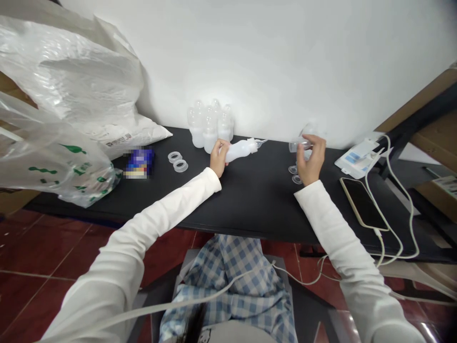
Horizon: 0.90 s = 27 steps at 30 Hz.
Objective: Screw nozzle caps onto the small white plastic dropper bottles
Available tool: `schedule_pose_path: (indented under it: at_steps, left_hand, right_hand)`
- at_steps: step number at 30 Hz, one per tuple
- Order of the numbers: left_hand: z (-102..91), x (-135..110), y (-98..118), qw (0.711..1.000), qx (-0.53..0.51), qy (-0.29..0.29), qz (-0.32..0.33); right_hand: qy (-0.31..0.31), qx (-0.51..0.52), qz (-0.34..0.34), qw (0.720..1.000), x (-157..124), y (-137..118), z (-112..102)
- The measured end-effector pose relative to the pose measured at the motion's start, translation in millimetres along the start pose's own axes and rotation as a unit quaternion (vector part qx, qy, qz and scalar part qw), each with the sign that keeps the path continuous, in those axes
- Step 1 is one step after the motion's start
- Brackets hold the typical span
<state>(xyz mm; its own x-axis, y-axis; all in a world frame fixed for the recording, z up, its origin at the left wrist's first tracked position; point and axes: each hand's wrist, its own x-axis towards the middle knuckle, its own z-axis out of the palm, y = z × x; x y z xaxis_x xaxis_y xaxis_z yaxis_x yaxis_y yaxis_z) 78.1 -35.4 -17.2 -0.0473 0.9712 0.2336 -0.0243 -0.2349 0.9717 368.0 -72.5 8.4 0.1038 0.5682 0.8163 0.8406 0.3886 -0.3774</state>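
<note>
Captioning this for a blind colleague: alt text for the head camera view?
Two white-sleeved hands work at a black table: the left hand holds a frosted plastic bottle on its side, the right hand a clear plastic piece. More bottles stand upright behind, by a white wall.

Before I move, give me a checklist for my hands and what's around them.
1. Left hand grip on the frosted plastic bottle: ok, held on its side.
2. Right hand grip on the clear plastic piece: ok, pinched above the black table.
3. Left hand clear of the upright bottles: cannot tell, they stand right behind it.
4. Right hand clear of the small clear rings: cannot tell, they lie right by it.
5. White cable off the left sleeve: not ok, it crosses the sleeve.
6. Phone clear of the right sleeve: ok, they are apart.
</note>
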Motion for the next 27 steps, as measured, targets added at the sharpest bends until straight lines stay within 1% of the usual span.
schedule_pose_path:
  at_steps: [3,6,9,11,14,18,21,24,26,27]
  left_hand:
    - [1.9,-3,3,1.000,0.008,-0.020,0.003]
    - [2.6,-6,6,0.999,0.018,-0.039,0.010]
    - [2.1,-9,7,0.997,0.034,-0.064,0.014]
    - [1.6,-10,6,0.995,0.042,-0.082,0.034]
    - [0.7,-9,3,0.992,0.043,-0.098,0.066]
    - [0.5,-9,3,0.991,0.056,-0.112,0.056]
    - [2.7,-13,5,0.987,0.058,-0.143,0.035]
    - [8.2,-20,8,0.982,0.035,-0.185,0.011]
    - [12.7,-24,10,0.979,0.019,-0.205,-0.005]
    - [14.6,-25,11,0.978,0.013,-0.210,-0.008]
  right_hand:
    - [-0.017,0.076,-0.009,0.997,-13,-18,12]
    - [-0.035,0.099,-0.022,0.994,-23,-29,21]
    - [-0.070,0.102,-0.072,0.990,-27,-32,24]
    - [-0.095,0.111,-0.105,0.984,-28,-32,24]
    - [-0.116,0.114,-0.115,0.980,-29,-33,23]
    - [-0.134,0.115,-0.133,0.975,-30,-33,22]
    - [-0.139,0.126,-0.161,0.969,-33,-30,23]
    - [-0.131,0.115,-0.165,0.971,-38,-25,26]
    - [-0.105,0.089,-0.155,0.978,-42,-23,28]
    - [-0.081,0.079,-0.150,0.982,-43,-22,30]
